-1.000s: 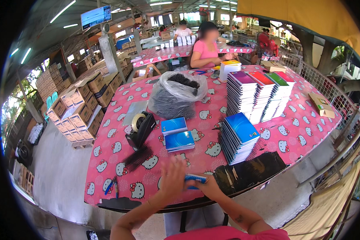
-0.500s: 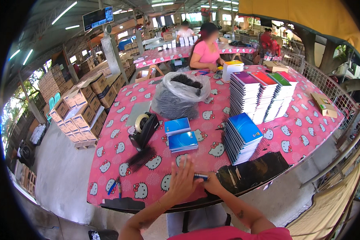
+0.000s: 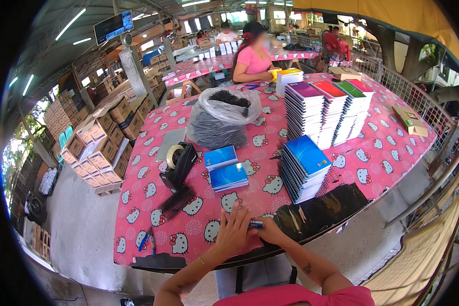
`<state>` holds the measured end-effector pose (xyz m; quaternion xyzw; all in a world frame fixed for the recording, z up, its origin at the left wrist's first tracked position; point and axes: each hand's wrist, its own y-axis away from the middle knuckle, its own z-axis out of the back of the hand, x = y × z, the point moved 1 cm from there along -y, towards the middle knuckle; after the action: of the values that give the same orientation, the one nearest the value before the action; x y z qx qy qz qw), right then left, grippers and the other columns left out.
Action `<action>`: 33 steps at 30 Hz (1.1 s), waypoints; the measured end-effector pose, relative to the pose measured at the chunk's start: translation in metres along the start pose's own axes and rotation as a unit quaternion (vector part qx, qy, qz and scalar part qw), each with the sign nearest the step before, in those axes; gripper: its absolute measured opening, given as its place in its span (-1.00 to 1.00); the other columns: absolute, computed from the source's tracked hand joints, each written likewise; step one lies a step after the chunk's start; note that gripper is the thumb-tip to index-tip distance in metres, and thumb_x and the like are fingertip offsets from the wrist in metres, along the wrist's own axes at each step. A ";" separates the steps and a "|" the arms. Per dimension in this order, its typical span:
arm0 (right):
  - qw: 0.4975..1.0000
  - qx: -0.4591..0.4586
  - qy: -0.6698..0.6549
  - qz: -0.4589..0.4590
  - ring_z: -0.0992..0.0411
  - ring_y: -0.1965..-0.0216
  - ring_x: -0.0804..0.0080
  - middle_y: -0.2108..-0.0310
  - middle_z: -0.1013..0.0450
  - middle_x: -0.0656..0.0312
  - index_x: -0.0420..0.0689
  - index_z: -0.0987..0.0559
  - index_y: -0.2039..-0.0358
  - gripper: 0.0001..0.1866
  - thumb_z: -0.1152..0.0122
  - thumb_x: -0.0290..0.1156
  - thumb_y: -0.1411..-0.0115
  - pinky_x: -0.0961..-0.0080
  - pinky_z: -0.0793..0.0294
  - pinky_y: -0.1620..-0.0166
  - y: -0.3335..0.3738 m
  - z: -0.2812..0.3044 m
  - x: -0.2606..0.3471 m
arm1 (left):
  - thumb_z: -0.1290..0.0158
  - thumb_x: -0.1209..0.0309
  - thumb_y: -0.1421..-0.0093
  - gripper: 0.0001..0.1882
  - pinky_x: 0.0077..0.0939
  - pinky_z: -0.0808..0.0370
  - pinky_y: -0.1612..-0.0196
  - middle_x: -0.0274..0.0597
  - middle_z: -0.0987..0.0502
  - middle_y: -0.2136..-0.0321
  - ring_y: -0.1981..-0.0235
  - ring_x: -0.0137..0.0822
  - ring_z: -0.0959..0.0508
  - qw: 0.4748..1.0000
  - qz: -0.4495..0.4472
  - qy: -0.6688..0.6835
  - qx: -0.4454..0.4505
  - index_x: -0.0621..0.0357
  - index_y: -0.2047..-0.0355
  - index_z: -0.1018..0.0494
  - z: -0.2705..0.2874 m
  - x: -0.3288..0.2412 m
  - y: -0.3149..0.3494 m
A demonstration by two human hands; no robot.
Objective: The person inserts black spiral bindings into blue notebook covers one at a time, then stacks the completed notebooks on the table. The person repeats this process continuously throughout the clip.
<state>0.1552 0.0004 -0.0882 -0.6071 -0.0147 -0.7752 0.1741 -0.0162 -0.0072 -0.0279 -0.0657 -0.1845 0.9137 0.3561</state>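
Observation:
My left hand (image 3: 233, 230) lies over the near edge of the pink table, its fingers stretched forward and slightly spread. Right beside it my right hand (image 3: 271, 231) is closed on a narrow blue-and-white thing (image 3: 255, 224). Its kind cannot be made out, since the hands cover most of it. Ahead of my hands are two small piles of blue notebooks (image 3: 228, 176). A taller stack of spiral-bound blue notebooks (image 3: 305, 166) stands to the right. Left of the piles sits a black tape dispenser (image 3: 179, 166), with dark binding coils (image 3: 177, 202) just in front of it.
A clear plastic bag (image 3: 221, 120) full of black coils stands mid-table. Tall stacks of spiral notebooks (image 3: 324, 112) rise at the right. Pens (image 3: 148, 240) lie near the left front edge. Black worn board (image 3: 324, 211) covers the right front edge. A co-worker (image 3: 252, 60) handles yellow-covered notebooks opposite.
The view has shifted slightly. My hands stay close together in nearly the same pose at the table edge. Across the table, the co-worker's hands have moved to a yellow item by the pile.

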 end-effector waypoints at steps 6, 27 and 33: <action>0.995 -0.038 -0.041 0.081 -0.50 0.38 0.57 0.44 -0.59 0.05 -0.24 -0.62 0.13 -0.71 -0.24 -0.56 -0.09 0.42 -0.51 0.25 -0.005 -0.008 -0.010 | 0.07 -0.04 -0.33 -0.25 0.29 0.12 -0.37 0.11 -0.14 -0.38 -0.44 0.06 -0.05 0.995 0.041 0.081 -0.039 0.31 -0.32 -0.19 -0.011 -0.005 0.007; 0.994 -0.017 0.076 0.074 -0.54 0.10 0.28 0.05 -0.53 0.05 -0.26 -0.57 -0.01 -0.56 -0.41 -0.44 -0.10 0.38 -0.52 0.03 0.005 0.035 0.032 | -0.13 0.30 -0.27 -0.78 0.25 -0.04 -0.34 -0.27 -0.58 0.27 0.18 -0.20 -0.59 0.978 0.012 0.203 -0.056 0.02 0.10 -0.52 0.006 0.016 -0.015; 0.999 0.011 0.036 -0.017 -0.57 0.27 0.42 0.30 -0.62 0.10 -0.28 -0.66 0.21 -0.80 -0.32 -0.46 -0.18 0.47 -0.54 0.14 -0.001 0.061 0.034 | -0.13 0.30 -0.27 -0.83 0.19 -0.07 -0.34 -0.31 -0.58 0.30 0.21 -0.22 -0.59 0.978 0.005 0.195 -0.072 -0.01 0.15 -0.54 0.001 0.016 -0.015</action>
<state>0.2050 0.0075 -0.0395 -0.5769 -0.0271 -0.7989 0.1677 -0.0190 0.0131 -0.0211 -0.2689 -0.1769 0.8694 0.3749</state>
